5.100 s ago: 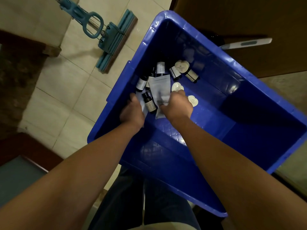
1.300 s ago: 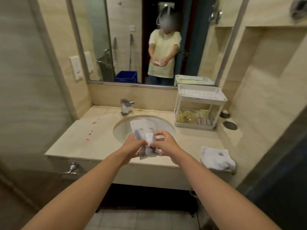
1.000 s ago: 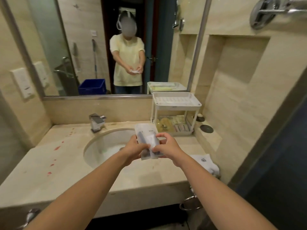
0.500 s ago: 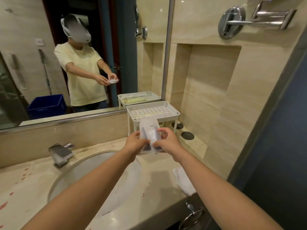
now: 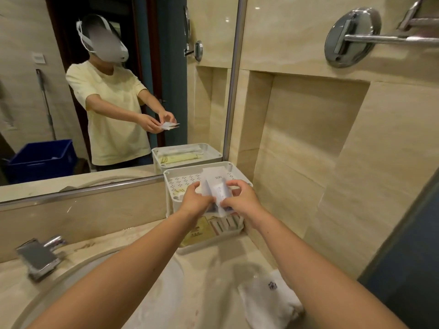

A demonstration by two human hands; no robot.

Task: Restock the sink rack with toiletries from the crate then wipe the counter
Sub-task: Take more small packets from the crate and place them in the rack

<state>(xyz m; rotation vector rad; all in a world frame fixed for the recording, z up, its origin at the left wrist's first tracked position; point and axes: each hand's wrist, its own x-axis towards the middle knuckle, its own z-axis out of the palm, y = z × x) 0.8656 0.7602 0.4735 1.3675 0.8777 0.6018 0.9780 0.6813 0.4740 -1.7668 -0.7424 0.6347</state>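
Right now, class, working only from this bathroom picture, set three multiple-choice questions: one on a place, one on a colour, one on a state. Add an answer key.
1. Where does the rack stand?
A. On the counter, beside the mirror
B. Inside the basin
C. On the floor

2. What colour is the folded towel on the counter?
A. Blue
B. White
C. Red

3. What are the left hand and right hand doing?
A. Resting flat on the counter
B. Turning the tap
C. Both pinching white packets near the rack

Key:
1 A, the rack's base sits on the counter at the mirror's edge.
2 B, the towel is plain white with a small dark mark.
3 C, the fingers of each hand curl onto the packets.
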